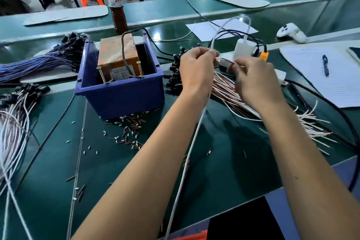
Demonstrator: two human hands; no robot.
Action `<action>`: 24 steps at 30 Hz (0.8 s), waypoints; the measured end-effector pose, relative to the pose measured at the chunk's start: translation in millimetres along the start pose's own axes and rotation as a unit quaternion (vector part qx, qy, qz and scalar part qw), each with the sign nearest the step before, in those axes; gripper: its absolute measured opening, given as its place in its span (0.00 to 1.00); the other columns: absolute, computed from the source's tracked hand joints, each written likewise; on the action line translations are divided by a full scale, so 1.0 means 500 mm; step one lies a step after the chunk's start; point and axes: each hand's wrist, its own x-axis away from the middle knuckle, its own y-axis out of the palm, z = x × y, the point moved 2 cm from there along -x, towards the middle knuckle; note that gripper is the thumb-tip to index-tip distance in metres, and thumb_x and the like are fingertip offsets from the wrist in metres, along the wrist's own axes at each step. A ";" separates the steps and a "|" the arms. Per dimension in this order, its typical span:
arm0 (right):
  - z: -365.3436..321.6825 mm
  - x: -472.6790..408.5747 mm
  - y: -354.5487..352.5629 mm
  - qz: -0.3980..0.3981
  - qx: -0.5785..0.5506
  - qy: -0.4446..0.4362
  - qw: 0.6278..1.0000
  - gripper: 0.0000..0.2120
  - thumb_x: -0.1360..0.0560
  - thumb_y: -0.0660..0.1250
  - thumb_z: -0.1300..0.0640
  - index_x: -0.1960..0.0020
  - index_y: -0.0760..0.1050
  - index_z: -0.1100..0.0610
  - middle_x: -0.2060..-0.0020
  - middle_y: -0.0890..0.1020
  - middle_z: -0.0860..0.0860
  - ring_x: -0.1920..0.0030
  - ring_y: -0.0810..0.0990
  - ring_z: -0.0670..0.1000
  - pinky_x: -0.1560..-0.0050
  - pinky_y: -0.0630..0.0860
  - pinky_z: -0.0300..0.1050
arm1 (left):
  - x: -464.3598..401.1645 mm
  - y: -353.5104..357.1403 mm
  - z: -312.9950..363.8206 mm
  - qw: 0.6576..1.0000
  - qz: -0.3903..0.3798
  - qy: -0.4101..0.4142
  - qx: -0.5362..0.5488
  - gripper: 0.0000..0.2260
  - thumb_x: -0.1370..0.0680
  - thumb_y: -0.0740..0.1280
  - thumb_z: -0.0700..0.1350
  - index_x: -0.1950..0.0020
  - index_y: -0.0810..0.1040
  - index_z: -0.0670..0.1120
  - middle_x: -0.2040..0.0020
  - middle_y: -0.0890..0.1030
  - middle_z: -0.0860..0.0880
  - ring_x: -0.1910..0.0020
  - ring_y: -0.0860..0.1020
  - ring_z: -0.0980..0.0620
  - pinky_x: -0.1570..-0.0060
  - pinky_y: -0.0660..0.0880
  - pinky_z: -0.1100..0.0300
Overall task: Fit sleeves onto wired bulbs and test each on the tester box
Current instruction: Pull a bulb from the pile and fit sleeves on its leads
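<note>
My left hand (196, 72) and my right hand (253, 78) are raised close together above the green table, each pinching one end of a thin wire piece (224, 60) stretched between them. A long white wire (187, 160) hangs from my left hand toward the near edge. Under my hands lies a fan of pink and white wired bulbs (229, 91) with black heads. The tester box (116, 54), orange-brown with two upright screws, stands inside a blue bin (120, 95). Loose white and brown sleeves (128, 132) are scattered in front of the bin.
Bundles of blue wires (39, 62) and white wires (13, 128) lie at the left. A bottle (116, 6) stands behind the bin. A white charger and power strip (244, 48), a notebook with a pen (325, 66) and black cables (342, 119) lie at the right.
</note>
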 end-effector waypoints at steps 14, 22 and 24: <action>0.006 -0.048 -0.033 -0.312 0.189 -0.017 0.931 0.07 0.17 0.68 0.53 0.52 0.83 0.50 0.66 0.79 0.48 0.61 0.79 0.51 0.62 0.72 0.45 | -0.029 0.001 -0.079 0.871 -0.070 0.085 -0.479 0.10 0.17 0.66 0.40 0.49 0.87 0.42 0.52 0.86 0.44 0.53 0.83 0.44 0.52 0.82 0.52; 0.044 -0.056 -0.136 -0.350 0.180 0.090 0.915 0.11 0.18 0.68 0.59 0.58 0.85 0.55 0.77 0.80 0.50 0.79 0.74 0.49 0.71 0.73 0.40 | -0.028 0.014 -0.096 0.883 -0.008 0.086 -0.462 0.07 0.17 0.68 0.44 0.50 0.85 0.42 0.56 0.83 0.45 0.56 0.82 0.45 0.56 0.82 0.53; 0.063 -0.037 -0.118 -0.395 0.172 0.133 0.893 0.12 0.17 0.66 0.62 0.56 0.84 0.60 0.75 0.81 0.55 0.79 0.76 0.50 0.75 0.75 0.41 | -0.027 0.016 -0.100 0.875 -0.007 0.098 -0.473 0.07 0.17 0.69 0.45 0.50 0.84 0.43 0.58 0.81 0.47 0.57 0.81 0.46 0.57 0.81 0.55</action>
